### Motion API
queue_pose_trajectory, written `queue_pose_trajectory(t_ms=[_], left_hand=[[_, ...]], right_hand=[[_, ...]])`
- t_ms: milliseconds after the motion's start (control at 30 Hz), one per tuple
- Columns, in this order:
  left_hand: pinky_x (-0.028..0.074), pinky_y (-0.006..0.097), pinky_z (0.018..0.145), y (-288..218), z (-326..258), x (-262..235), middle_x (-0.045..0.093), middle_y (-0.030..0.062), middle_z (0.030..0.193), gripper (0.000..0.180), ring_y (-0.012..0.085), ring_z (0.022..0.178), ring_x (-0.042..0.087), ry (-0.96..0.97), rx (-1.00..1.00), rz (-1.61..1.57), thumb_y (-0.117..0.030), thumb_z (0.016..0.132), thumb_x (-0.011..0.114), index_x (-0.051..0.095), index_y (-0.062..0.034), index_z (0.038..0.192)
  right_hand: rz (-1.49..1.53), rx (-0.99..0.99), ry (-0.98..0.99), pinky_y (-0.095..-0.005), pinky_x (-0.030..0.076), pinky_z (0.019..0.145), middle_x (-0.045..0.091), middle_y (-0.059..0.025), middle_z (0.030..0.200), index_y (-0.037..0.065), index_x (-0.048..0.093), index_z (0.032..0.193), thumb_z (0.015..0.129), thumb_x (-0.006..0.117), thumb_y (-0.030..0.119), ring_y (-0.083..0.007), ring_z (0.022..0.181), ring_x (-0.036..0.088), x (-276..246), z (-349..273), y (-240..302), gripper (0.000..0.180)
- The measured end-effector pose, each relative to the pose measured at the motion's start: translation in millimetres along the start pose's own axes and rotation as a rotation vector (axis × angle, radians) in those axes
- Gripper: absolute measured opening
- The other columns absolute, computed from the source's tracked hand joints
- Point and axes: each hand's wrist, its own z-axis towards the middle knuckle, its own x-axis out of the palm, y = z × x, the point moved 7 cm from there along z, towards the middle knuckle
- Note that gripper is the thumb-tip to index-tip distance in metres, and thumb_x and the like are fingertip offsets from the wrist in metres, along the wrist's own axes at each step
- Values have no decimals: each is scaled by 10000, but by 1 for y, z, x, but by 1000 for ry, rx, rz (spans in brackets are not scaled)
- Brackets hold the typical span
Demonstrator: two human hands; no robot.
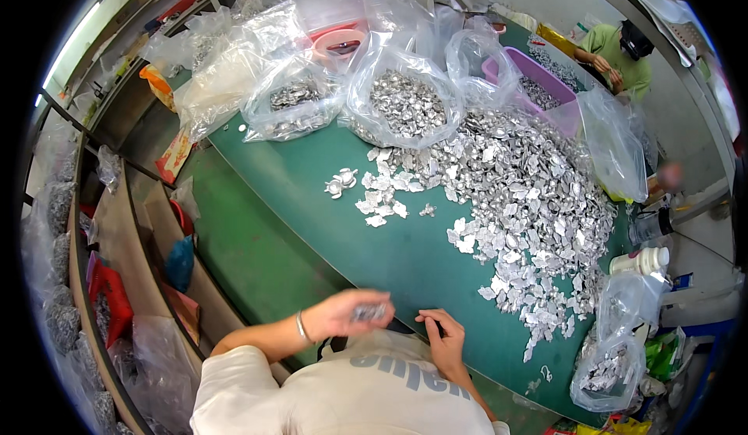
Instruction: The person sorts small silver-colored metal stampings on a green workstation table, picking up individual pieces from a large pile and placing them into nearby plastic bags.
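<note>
My left hand (351, 314), with a band round its wrist, is closed round small silver metal castings (369, 312) just over the near edge of the green table (312, 209). To its right, my right hand (444, 340) is at the same edge, fingers curled and the tips of thumb and forefinger close together. Whether anything small is between them I cannot make out. A wide heap of silver castings (538, 201) covers the table's right half. A few turtle-like castings (340, 182) lie apart on the left.
Clear plastic bags of castings (405, 107) stand along the back, beside a purple basket (538, 72) and a pink tub (337, 44). At the right edge are a white bottle (640, 261) and another bag (612, 373). Shelves line the left. A person in green (623, 57) works at far right.
</note>
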Motion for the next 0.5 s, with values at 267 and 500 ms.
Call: queue_pose_trajectory(t_ms=[267,500], left_hand=[[383,538,1014,-274,12,97,332,293,1310,436,398,1179,425,-84,1105,-187,-183,936,434,314,97,1248],[353,434,1042,-218,13,141,401,169,1401,491,289,1282,415,-134,1028,622,-154,921,520,389,18,1362]], right_hand=[[-75,-59,-209,-237,451,710,643,-101,846,-52,645,952,890,528,-36,-144,781,597,-37,-7,12,133],[-322,-145,-533,-295,448,774,623,-108,881,-42,599,881,886,514,-20,-200,841,576,-97,-27,4,88]])
